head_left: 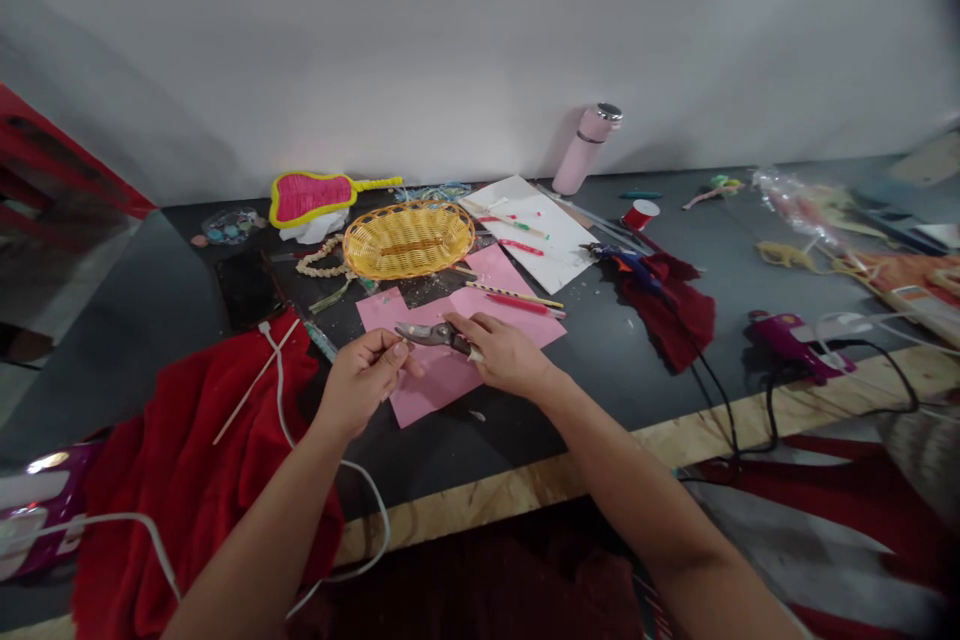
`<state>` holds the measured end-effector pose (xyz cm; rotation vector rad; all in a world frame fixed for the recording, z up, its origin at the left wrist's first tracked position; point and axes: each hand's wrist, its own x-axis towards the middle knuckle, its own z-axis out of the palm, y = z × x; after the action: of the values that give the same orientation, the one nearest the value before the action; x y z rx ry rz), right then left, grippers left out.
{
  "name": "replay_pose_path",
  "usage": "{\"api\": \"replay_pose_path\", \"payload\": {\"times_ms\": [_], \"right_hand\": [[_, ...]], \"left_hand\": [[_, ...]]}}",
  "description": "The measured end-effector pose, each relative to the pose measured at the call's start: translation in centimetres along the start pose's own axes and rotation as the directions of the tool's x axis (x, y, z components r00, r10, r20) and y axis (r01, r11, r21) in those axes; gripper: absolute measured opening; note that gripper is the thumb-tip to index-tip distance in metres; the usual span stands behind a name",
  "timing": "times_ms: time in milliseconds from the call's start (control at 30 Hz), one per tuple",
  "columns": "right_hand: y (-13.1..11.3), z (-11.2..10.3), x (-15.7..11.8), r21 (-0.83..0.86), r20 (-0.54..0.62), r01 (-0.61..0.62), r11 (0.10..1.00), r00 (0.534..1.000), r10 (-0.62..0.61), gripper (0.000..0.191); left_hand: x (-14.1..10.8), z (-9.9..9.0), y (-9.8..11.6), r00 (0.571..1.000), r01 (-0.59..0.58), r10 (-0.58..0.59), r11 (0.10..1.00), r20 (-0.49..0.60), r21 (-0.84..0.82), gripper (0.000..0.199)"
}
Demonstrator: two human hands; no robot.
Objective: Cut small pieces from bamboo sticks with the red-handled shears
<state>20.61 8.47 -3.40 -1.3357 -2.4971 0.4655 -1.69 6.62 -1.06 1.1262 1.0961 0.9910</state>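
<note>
My right hand [510,352] is closed around the handles of a pair of pruning shears [426,332], whose metal blades point left. Close to the blade tips, my left hand [369,372] is closed in a pinch; whatever sits between its thumb and fingers is too small to name. Both hands are above a pink sheet of paper [427,400] on the dark table. A spotted pencil [517,294] and a red pen [525,306] lie on the paper beyond the shears.
Behind the hands stands a yellow wicker basket [409,240]. A pink bottle [587,150] is near the wall. Red cloth [202,420] with a white cable [281,390] lies left, a phone [247,290] above it. Purple power strips [799,345] and black cables are right.
</note>
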Motion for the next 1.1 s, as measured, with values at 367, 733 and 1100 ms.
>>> {"api": "replay_pose_path", "payload": {"times_ms": [367, 733, 1100], "right_hand": [[-0.7, -0.2, 0.0, -0.045, 0.019, -0.046, 0.998, 0.999, 0.046, 0.055], [0.1, -0.7, -0.2, 0.010, 0.097, 0.020, 1.000, 0.995, -0.020, 0.070], [-1.6, -0.9, -0.1, -0.163, 0.070, -0.111, 0.980, 0.990, 0.124, 0.054]], "left_hand": [[0.0, 0.1, -0.2, 0.999, -0.007, 0.006, 1.000, -0.040, -0.025, 0.023], [0.0, -0.4, -0.1, 0.983, 0.155, -0.139, 0.979, 0.121, -0.133, 0.033], [0.4, -0.5, -0.3, 0.996, 0.088, -0.090, 0.995, -0.029, -0.042, 0.029]]}}
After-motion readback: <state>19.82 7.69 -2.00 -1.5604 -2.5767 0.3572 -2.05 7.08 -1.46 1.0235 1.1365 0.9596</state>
